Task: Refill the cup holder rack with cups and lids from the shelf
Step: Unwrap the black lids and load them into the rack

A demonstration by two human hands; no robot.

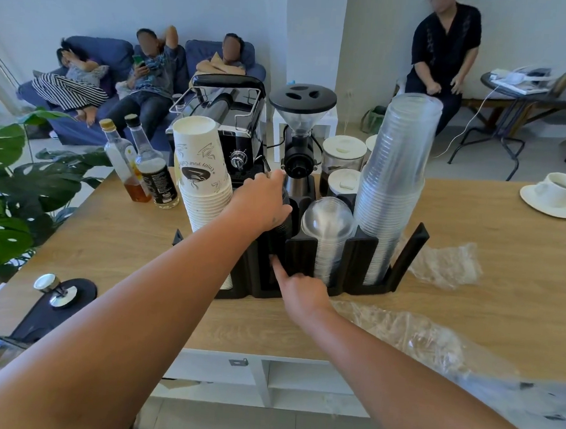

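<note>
Black plastic cup holder rack point(408, 252) on pale wood-grain counter point(471, 259), several upright slots side by side.

Leftmost slot: tall stack of white paper cups point(204, 176), inverted, printed with a dark coffee logo, leaning slightly left.

Next slot: stack of black lids point(282, 229), mostly hidden. Left hand point(262, 203) curled over the top of this stack, fingers wrapped round the far side, gripping it. Right hand point(303, 292) low at the rack's front, loosely closed with index finger extended, fingertip touching the base of the same slot; holding nothing that can be seen.

Third slot: stack of clear plastic dome lids point(329, 223), domes up, filling the slot to just above the rack walls.

Rightmost slot: very tall stack of clear plastic cups point(392, 188), inverted, rising well above everything else on the counter.

Crumpled clear plastic wrapping point(444, 267) just right of the rack; a second, longer clear plastic sleeve point(416, 338) lying along the near counter edge by the right forearm.

Behind the rack: black and chrome espresso machine point(231, 121), black coffee grinder with clear hopper point(300, 132), white-lidded canisters point(343, 155). Two glass syrup bottles point(145, 166) left of the paper cups. White cup on saucer point(554, 194) at far right of counter. Steel tamper on black mat point(54, 295) at near left.

White shelf unit point(265, 375) visible below counter edge; contents not discernible.
</note>
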